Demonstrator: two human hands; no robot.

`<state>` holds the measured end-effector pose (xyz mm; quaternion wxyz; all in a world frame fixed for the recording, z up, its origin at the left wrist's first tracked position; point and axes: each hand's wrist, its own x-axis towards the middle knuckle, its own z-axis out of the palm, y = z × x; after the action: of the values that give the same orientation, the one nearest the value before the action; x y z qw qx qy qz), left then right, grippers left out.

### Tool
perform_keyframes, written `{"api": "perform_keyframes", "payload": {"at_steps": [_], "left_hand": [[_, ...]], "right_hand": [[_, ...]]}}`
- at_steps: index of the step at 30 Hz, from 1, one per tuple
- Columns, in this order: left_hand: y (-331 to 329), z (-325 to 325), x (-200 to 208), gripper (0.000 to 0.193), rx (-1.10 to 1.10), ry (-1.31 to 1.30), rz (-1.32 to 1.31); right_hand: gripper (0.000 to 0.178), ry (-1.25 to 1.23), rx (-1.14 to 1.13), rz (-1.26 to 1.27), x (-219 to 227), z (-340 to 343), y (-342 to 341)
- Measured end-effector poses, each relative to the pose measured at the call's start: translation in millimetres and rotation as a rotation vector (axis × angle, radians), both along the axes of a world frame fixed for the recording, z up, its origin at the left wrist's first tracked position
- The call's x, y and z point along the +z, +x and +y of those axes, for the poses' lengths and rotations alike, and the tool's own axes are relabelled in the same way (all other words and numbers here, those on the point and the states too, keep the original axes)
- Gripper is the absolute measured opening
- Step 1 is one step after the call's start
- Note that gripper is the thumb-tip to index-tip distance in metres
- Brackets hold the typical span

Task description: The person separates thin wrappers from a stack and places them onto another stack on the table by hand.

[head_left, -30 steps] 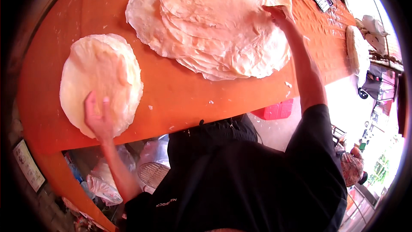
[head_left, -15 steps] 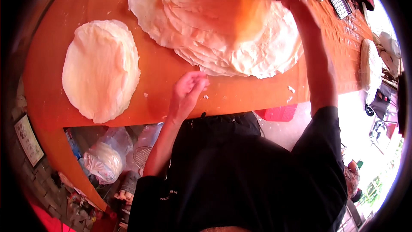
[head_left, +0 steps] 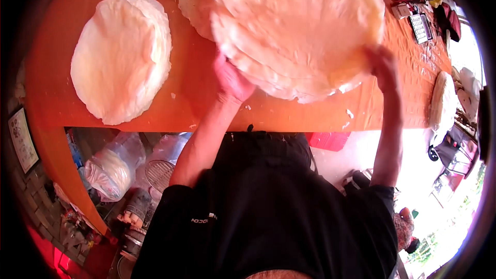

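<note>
A broad stack of thin round flatbreads [head_left: 299, 26] fills the upper middle of the table, its near edge layered and ragged. At its near left edge, my left hand [head_left: 232, 80] is closed on the rim, with the fingertips partly hidden by the bread. My right hand [head_left: 383, 67] grips the right rim, blurred by motion. Behind the stack's left side, part of another flatbread [head_left: 192, 2] shows. A smaller oval pile of flatbreads [head_left: 121, 62] lies apart on the left.
The orange table [head_left: 191, 95] has a few white crumbs near its front edge. A calculator [head_left: 420, 27] lies at the far right, with a white bundle [head_left: 443, 101] at the right edge. Below the table stand plastic bags [head_left: 111, 173] and a red container [head_left: 329, 141].
My right hand has come down from the far side to the right rim. My left hand has moved up onto the near left edge. The stack's outline has shifted.
</note>
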<state>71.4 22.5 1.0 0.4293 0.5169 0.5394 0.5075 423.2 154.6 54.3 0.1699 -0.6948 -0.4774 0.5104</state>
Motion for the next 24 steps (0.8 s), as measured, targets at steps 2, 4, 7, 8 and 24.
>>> {"api": "perform_keyframes", "payload": {"at_steps": [2, 4, 7, 8, 24], "left_hand": [[1.6, 6.6, -6.5, 0.071, -0.008, -0.374, -1.608], [3.2, 3.1, -9.1, 0.063, 0.018, -0.372, -1.627], [10.4, 6.5, -14.8, 0.053, 0.177, -0.398, -1.043], [14.1, 7.5, -16.3, 0.053, 0.166, -0.408, -1.043], [-1.8, -1.1, -21.3, 0.030, 0.316, -0.530, -1.065]], "right_hand": [[0.042, 0.184, 0.114, -0.534, -24.5, -9.7, 2.0], [0.049, 0.565, 0.161, -0.588, -19.6, -21.5, -31.3], [0.054, 0.815, 0.543, -0.254, 4.2, -42.1, -118.1], [0.053, 0.798, 0.677, -0.241, 4.0, -49.6, -134.6], [0.031, 0.794, 1.209, 0.081, 249.4, -98.4, -162.0]]}}
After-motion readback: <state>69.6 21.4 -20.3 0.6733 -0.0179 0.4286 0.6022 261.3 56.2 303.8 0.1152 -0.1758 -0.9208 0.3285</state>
